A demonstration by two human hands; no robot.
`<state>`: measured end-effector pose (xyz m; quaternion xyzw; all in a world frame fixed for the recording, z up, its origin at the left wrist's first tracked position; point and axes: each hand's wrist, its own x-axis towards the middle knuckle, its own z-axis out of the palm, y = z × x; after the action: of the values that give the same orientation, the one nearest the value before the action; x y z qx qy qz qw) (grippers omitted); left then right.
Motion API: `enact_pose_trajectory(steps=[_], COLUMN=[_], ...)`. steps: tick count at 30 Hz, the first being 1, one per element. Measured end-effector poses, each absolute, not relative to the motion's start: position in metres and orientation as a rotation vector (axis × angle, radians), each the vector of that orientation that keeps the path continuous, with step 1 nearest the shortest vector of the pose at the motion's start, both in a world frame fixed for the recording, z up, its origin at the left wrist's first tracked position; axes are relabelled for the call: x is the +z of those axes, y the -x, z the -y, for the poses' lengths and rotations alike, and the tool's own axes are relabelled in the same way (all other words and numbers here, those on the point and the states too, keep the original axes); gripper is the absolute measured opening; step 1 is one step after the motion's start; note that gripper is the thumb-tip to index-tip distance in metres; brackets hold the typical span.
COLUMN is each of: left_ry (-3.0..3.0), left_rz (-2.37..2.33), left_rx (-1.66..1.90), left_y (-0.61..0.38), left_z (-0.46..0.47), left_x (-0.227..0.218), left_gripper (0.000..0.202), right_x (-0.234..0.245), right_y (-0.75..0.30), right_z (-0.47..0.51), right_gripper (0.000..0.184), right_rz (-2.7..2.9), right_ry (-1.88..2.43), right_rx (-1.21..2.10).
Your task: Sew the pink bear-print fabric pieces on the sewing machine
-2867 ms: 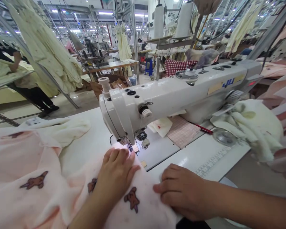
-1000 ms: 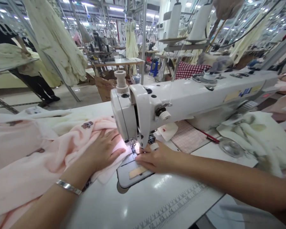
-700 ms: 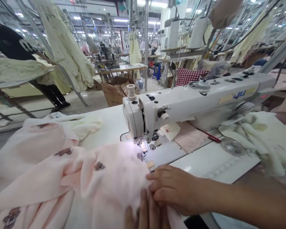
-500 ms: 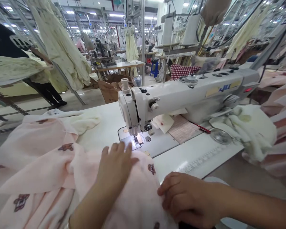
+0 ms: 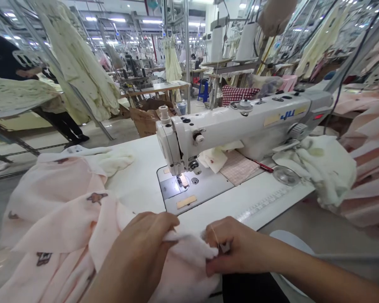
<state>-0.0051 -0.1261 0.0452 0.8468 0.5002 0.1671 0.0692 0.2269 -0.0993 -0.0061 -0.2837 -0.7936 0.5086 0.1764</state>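
A pink fleecy fabric [image 5: 72,216] printed with small brown figures spreads over the left of the sewing table and down its front edge. My left hand [image 5: 148,240] is closed on the fabric's edge, thumb on top. To its right my right hand [image 5: 225,244] pinches the same edge, with a thin loose thread by its fingers. Between the two hands the edge is folded up, showing a whitish side. Beyond them stands a white sewing machine [image 5: 240,126], its lit presser foot [image 5: 181,181] apart from the fabric held in my hands.
On the table lie a clear ruler [image 5: 255,208], a red pen-like tool [image 5: 260,165], a checked pink cloth [image 5: 240,168] and a clear round dish [image 5: 286,176]. Cream fabric [image 5: 322,168] hangs at the right. A person [image 5: 50,105] stands far left beside hanging garments [image 5: 78,63].
Both hands have drawn the fabric back from the machine toward me, baring the metal plate. My left hand went from lying flat to gripping the edge, which is now turned up.
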Motion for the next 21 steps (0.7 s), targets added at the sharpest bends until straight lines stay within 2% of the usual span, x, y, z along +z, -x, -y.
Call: enact_pose_trajectory(steps=[3,4,7,9,11,14,17,21], left_ry=[-2.42,-2.327,-1.952,-1.832,-1.925,-2.302,-2.64,-2.68], left_rz=[-1.545,-1.515,-1.421,-1.387,-1.37,-1.421,-1.589,-1.798], left_rx=[0.123,0.03,-0.036,0.005,0.098,0.316,0.56,0.971], left_y=[0.003,0.003,0.008,0.011,0.008,-0.008,-0.031,-0.047], left_z=[0.126,0.127,0.137,0.145,0.149,0.149,0.147,0.159], left_x=[0.061,0.064,0.063,0.059,0.056,0.051,0.041,0.02], left_gripper=[0.003,0.01,0.018,0.019,0.021,0.021,0.015,0.012], right_x=[0.007,0.011,0.017,0.014,0.007,-0.003,-0.001,0.012], right_y=[-0.23,-0.231,-0.23,-0.23,-0.232,-0.238,-0.242,-0.242], right_z=[0.107,0.109,0.112,0.113,0.115,0.121,0.124,0.121], right_gripper=[0.007,0.009,0.046,0.078,0.102,0.117,0.112,0.089], right_rz=[2.275,2.239,1.958,1.803,1.834,2.042,2.172,2.261], right_ry=[0.826,0.812,0.681,0.578,0.603,0.738,0.724,0.669], right_rx=[1.698,1.834,2.276,2.411,2.295,1.947,1.745,1.462])
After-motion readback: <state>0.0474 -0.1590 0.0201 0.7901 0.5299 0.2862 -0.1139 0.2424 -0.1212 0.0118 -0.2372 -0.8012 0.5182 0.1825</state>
